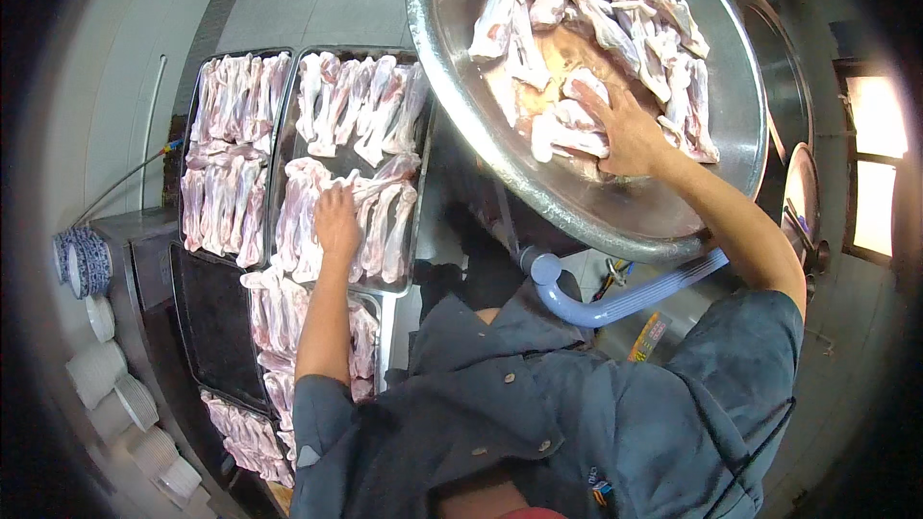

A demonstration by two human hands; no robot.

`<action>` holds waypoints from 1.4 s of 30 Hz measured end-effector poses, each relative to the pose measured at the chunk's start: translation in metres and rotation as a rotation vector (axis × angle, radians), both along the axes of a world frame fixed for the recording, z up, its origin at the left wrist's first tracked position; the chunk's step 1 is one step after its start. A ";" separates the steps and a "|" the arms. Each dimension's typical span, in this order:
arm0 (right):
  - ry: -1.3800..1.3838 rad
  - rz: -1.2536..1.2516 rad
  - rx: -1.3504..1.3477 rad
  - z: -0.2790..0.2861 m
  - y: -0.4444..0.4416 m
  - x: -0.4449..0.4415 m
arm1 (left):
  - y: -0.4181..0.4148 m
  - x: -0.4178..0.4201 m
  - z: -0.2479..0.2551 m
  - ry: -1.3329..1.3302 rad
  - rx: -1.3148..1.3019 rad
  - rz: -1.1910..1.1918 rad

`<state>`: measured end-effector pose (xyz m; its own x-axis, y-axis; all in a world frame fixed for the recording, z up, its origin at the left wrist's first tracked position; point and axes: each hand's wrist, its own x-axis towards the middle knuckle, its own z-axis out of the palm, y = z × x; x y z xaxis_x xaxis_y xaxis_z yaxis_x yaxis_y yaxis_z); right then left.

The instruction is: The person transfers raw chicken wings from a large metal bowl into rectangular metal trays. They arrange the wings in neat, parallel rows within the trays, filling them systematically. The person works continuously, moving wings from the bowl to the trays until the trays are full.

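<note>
My right hand reaches into a large metal basin, its fingers around a raw meat shank near the middle. More pale, bone-in shanks lie heaped along the basin's far and right sides. My left hand rests on the front row of shanks in a dark metal tray. Its fingertips are hidden, so its grip is unclear. A shank lies crosswise just right of that hand, above upright ones. Behind it stands another row of shanks in the same tray.
To the left, another tray holds two rows of shanks. A bare dark tray lies nearer, beside more shanks partly under my left arm. Stacked white bowls line the far left. A blue curved handle sits below the basin.
</note>
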<state>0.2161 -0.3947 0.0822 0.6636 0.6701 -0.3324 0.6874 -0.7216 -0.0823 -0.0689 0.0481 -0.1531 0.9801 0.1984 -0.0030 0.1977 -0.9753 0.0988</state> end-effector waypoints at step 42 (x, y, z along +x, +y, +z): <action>1.383 -0.958 1.218 -0.139 0.331 -0.264 | 0.026 -0.076 0.047 -0.270 -1.683 0.390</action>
<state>-0.0479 -0.0637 -0.0567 0.6160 0.5555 -0.5585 -0.7066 0.0763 -0.7034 -0.1454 0.0745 -0.1056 0.8876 0.3542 -0.2945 0.1846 0.3124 0.9319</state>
